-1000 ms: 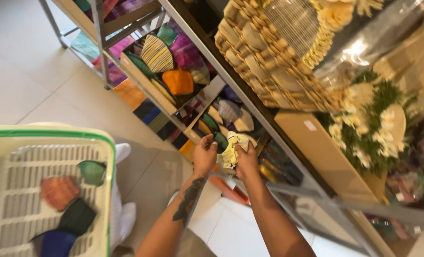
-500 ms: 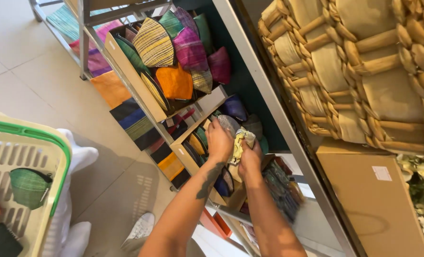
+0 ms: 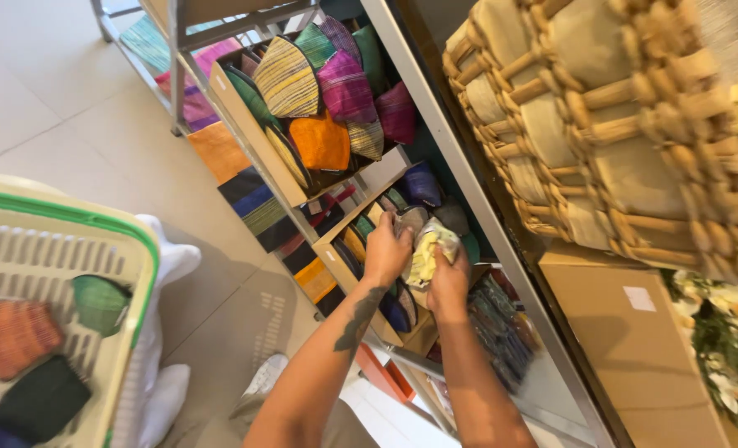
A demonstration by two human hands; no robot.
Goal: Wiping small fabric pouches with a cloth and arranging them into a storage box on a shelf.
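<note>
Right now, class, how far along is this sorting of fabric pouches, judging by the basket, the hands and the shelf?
Done: three woven pouches, green, orange and dark, lie in the green-rimmed plastic basket. In hand: both hands, left and right, hold a pale yellow pouch at the lower cardboard shelf box. Left: many pouches remain shelved.

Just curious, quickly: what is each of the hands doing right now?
Left hand: closed on a grey pouch in the box.
Right hand: gripping a pale yellow pouch.
</note>
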